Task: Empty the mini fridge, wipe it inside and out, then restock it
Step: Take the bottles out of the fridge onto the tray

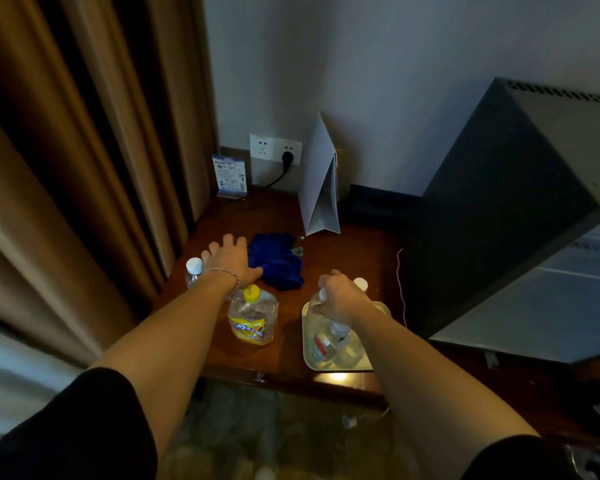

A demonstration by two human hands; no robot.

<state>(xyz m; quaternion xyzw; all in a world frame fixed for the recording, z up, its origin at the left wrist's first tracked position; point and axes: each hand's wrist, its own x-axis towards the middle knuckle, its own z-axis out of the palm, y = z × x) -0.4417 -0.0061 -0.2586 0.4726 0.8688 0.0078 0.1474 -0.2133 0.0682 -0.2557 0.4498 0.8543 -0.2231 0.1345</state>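
Note:
The dark mini fridge [492, 216] stands at the right on a wooden table [354, 258], its door [548, 306] swung open toward me. My left hand [231, 259] reaches out with spread fingers just left of a blue cloth [278, 261], thumb touching its edge. A clear bottle with a white cap [193, 268] stands left of that wrist. A yellow-capped, yellow-labelled bottle [253, 315] stands in front. My right hand [340, 297] grips the top of a clear bottle [321, 315] standing on a pale tray [307, 355]. Another white-capped bottle [361, 283] shows behind that hand.
Brown curtains [84, 168] hang at the left. Against the wall are a white folded card [321, 181], a small blue sign [230, 176] and a socket plate with a black plug [286, 157]. A bottle lies flat in the tray. A thin pink cord [399, 289] hangs beside the fridge.

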